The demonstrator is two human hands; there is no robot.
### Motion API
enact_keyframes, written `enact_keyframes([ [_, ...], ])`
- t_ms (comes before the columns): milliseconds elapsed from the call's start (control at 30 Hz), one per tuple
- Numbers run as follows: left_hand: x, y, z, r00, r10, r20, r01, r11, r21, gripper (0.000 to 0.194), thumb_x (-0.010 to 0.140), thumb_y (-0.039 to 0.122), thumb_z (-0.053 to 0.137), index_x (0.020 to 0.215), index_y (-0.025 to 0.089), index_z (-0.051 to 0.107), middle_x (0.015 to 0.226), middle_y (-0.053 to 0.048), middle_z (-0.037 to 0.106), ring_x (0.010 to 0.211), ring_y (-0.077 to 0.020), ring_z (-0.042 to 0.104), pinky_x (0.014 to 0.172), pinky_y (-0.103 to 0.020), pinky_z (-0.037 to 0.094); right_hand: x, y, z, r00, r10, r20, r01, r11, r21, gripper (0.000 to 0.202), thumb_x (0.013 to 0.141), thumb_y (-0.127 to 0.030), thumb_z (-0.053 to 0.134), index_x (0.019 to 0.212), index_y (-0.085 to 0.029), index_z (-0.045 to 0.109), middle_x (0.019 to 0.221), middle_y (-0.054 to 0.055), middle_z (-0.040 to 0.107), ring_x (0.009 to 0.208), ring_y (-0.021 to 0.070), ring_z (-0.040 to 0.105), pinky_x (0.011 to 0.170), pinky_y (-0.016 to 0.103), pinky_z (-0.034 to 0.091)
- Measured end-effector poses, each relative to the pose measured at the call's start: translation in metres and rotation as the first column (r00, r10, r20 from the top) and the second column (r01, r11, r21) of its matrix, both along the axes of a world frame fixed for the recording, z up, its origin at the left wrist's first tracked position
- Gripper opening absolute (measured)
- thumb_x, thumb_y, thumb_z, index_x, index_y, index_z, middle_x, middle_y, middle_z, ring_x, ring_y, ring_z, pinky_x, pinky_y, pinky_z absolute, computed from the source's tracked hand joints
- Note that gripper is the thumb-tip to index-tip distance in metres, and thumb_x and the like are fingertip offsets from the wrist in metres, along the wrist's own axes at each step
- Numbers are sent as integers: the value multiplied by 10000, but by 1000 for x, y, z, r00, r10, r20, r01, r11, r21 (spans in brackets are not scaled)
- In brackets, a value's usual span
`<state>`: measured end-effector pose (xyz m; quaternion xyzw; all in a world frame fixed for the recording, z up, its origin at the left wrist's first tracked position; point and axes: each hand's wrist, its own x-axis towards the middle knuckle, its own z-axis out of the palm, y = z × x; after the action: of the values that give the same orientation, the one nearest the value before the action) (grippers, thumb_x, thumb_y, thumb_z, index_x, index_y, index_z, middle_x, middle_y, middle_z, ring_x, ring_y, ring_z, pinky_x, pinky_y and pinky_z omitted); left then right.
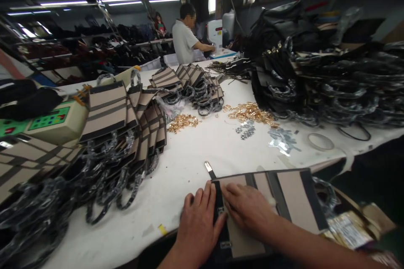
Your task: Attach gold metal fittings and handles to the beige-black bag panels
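At the left of the frame, beige-and-dark panels lie stacked on the white desk, with a heap of gold-coloured fittings to their right. In the lower middle, the left hand rests palm down at the near panel's left end, fingers extended, thumb over its dark strip; whether it pinches anything underneath, I cannot tell. A metal-tipped tab juts out by the upper left corner.

The near panel stretches rightward from there across the lower right, its long axis running roughly side to side. The right hand lies on its beige face, just beside the strip, fingers together and closed around nothing visible. Both hands touch the panel, the left nearer the strip's outer edge. The panel looks flat, beige crossed by dark bands, with small metal pieces on the strip. A film-wrapped loop shows beyond its right end.
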<state>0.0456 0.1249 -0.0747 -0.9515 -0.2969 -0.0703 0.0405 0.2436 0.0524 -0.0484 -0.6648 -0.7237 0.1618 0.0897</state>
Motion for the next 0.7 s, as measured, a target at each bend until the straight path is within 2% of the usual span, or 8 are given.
enact_keyframes([
  [167,-1,2,-4,999,-3,40,2,1000,29,602,1010,417,576,1559,177,519,1599,-104,535,1297,-350,576,1058,-529,424,0,3,4,999,37,9,-37,998,51,472,1024,-255,500,1487,-183,553,1249,120,699,1062,267,694,911,331,517],
  [267,-4,2,-7,997,6,72,-10,999,47,614,1001,445,592,1556,192,524,1598,-78,539,1308,-343,568,1063,-512,421,7,4,10,999,-14,-30,16,998,61,391,1015,-318,543,1386,-254,652,1136,64,736,969,236,722,826,296,516],
  [333,-6,1,-8,996,19,91,-23,999,42,628,999,465,598,1563,201,516,1598,-70,541,1317,-340,561,1068,-506,421,25,6,16,993,-94,-66,99,992,82,320,1006,-356,582,1278,-281,733,1052,35,758,926,222,733,807,287,514],
  [433,-8,1,-5,993,33,115,-33,999,1,653,999,492,606,1576,208,496,1600,-69,540,1331,-329,553,1081,-494,423,78,11,23,959,-274,-71,282,947,157,306,1023,-380,585,1252,-296,769,1083,23,778,957,203,733,852,283,511],
  [500,-8,-1,0,993,47,113,-43,998,-42,659,997,492,610,1578,203,490,1611,-64,527,1339,-323,547,1093,-487,420,124,15,24,904,-425,38,412,893,180,304,1026,-368,579,1250,-314,777,1165,23,771,1016,206,722,870,288,500],
  [533,-8,-2,2,993,58,105,-52,997,-65,658,997,487,611,1576,199,492,1619,-61,517,1343,-322,544,1101,-488,418,147,18,22,873,-482,71,465,868,174,302,1016,-338,586,1230,-287,793,1192,54,765,1036,233,718,859,312,494],
  [633,-7,-7,10,992,97,76,-86,986,-141,671,987,491,617,1576,196,490,1641,-56,487,1364,-333,524,1119,-503,409,202,23,8,842,-529,109,517,847,120,309,1012,-311,574,1145,-214,835,1176,130,758,1041,274,708,831,348,474],
  [700,-5,-9,13,991,111,72,-96,976,-195,685,978,512,623,1576,205,492,1650,-51,472,1377,-341,510,1138,-517,398,222,25,-4,832,-543,109,535,839,95,309,1013,-325,580,1135,-213,841,1204,145,748,1054,283,703,831,363,466],
])
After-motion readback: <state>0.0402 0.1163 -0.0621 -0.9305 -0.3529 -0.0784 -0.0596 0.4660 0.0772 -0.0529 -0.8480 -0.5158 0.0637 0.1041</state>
